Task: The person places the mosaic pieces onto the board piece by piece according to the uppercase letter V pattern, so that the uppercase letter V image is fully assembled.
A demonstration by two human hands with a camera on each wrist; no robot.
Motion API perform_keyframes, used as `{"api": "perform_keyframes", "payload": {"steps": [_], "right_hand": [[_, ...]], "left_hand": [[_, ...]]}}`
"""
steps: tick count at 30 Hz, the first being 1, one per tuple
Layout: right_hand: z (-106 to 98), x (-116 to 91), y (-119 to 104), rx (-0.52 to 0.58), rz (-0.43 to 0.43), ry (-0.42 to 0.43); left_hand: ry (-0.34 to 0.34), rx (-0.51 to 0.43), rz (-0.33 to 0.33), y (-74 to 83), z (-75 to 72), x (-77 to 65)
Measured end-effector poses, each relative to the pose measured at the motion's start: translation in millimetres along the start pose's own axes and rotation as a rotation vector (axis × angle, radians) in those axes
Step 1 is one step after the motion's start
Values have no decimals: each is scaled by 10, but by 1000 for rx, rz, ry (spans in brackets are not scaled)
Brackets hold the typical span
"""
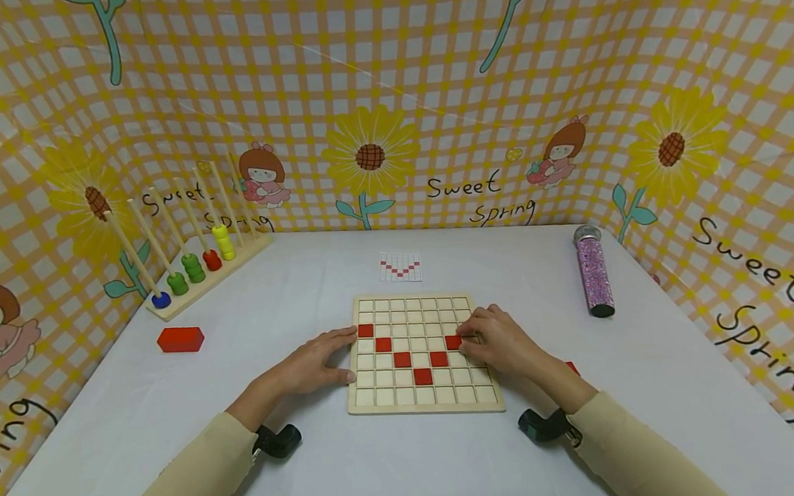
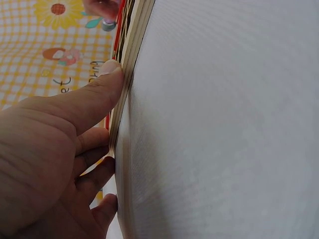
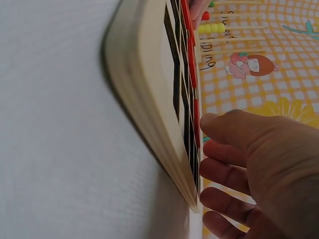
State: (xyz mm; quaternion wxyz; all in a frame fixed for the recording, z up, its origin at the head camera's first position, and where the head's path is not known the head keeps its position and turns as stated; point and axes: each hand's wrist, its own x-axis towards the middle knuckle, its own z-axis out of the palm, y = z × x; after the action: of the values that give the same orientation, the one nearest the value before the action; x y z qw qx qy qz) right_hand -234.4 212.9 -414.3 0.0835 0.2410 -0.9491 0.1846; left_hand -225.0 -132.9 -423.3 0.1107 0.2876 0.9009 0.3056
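Observation:
A square wooden grid board lies on the white table, with several red square tiles set in its cells in a V-like line. My left hand rests against the board's left edge, thumb and fingers spread along it. The left wrist view shows the thumb on the rim and the other fingertips at its side. Over the board's right part, my right hand has its thumb and bent fingers at the rightmost red tile, which lies flat in its cell. In the right wrist view, the thumb and fingertips stand apart from each other.
Behind the board lies a small card with a red grid pattern. A wooden peg stand with coloured beads and a red block are at left. A glittery pink microphone lies at right. My right forearm partly hides a red piece.

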Motion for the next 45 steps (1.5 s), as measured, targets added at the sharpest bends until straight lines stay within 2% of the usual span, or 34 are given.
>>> {"api": "perform_keyframes", "payload": {"steps": [6,13,19,30,45], "right_hand": [[-30,-7,3,-39,17,-1],[-62,-64,49,-78,-8,44],[-113,-137,90,-107,3,52],[-186,-313,221,-111,30,61],[-321,-592,404,-107,48,124]], "left_hand": [[1,13,0,-8,4,7],[0,14,-1,-15,6,6],[4,17,7,1,0,-3],[2,13,4,-4,3,0],[-5,12,-17,3,3,1]]}}
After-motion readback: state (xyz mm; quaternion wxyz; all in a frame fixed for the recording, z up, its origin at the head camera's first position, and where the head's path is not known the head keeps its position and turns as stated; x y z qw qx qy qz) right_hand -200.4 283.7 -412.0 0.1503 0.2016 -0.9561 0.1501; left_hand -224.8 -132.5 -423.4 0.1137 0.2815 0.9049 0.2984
